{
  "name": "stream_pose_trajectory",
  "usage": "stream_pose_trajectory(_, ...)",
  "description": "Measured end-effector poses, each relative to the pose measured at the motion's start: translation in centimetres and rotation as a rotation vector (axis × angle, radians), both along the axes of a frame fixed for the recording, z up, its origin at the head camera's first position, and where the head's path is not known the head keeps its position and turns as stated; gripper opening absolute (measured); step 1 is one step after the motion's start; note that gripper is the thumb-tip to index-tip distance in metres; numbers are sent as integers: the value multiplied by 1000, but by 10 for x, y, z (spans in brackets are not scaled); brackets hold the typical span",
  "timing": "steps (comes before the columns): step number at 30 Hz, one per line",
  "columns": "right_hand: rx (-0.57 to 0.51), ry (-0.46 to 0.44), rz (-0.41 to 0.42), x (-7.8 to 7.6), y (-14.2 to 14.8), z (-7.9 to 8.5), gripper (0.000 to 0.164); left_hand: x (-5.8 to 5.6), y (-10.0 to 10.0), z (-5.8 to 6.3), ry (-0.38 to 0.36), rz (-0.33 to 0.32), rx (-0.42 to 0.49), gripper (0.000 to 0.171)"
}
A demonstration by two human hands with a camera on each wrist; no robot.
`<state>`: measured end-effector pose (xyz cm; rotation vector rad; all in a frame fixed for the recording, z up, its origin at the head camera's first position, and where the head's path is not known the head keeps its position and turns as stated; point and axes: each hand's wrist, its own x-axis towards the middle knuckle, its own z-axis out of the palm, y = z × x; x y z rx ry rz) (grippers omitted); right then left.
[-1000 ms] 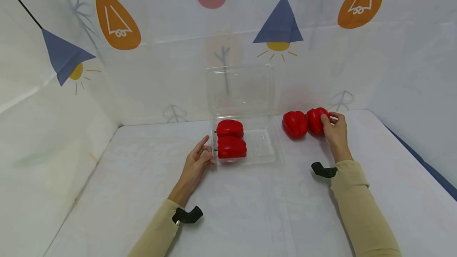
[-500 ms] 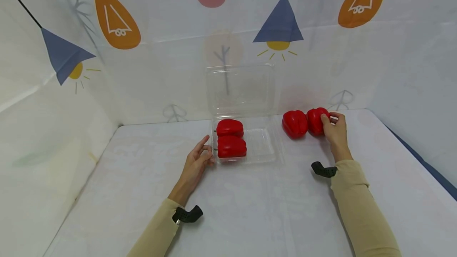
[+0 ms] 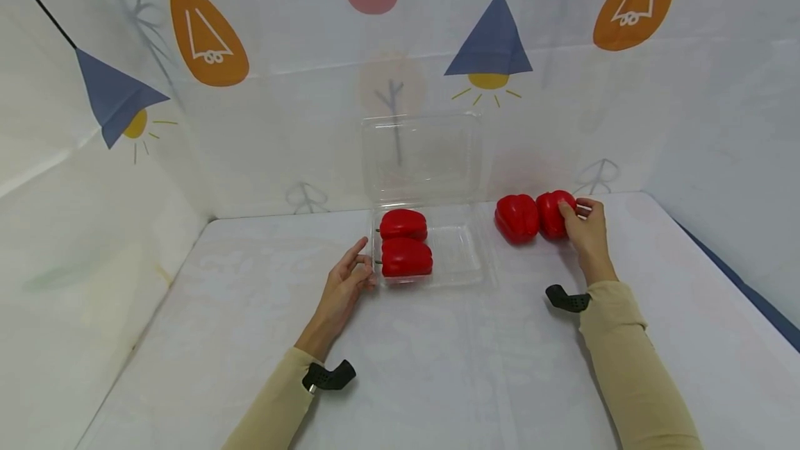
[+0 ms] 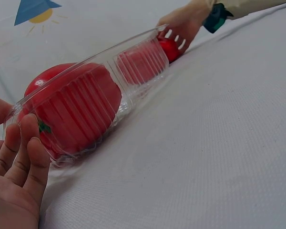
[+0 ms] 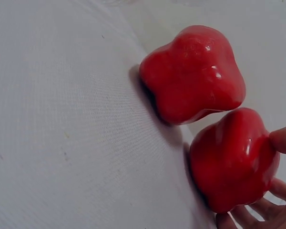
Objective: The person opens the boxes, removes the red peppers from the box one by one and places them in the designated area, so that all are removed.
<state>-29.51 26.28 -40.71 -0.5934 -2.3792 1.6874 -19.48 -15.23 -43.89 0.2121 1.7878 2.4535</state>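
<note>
My right hand [image 3: 587, 231] grips a red bell pepper [image 5: 233, 160] by its right side, thumb on one face and fingers under the other. Close beside it rests another red bell pepper [image 3: 517, 219] on the table. Two more, a rear bell pepper [image 3: 403, 224] and a front bell pepper [image 3: 406, 257], lie side by side in the left half of a clear plastic clamshell box [image 3: 459, 276], green stems to the left. My left hand [image 3: 344, 290] is at the box's left wall, index finger extended, the other fingers bent loosely with tips at the rim in the left wrist view.
The clear lid [image 3: 425, 158] stands raised behind the box, against the printed curtain [image 3: 300, 123]. A white cloth covers the table [image 3: 412, 367]. Each wrist wears a black camera mount, such as the left wrist mount [image 3: 329, 376].
The pepper in my right hand has shifted very slightly toward me, the hand moving with it. My left hand, the box and the other peppers stay as they were.
</note>
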Motion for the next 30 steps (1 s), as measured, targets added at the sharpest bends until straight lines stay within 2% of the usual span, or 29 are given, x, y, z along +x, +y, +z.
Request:
stream_pose_trajectory(11,14,-13,27,0,1,-1,65,0,0,-1,-6,1,-5,58)
stream_pose_trajectory(19,-8,-21,-1,1,0,3,65,-1,0,-1,0,1,-10,58)
stream_pose_trajectory(30,14,102,-41,1,-1,7,49,-1,0,-2,8,0,9,58)
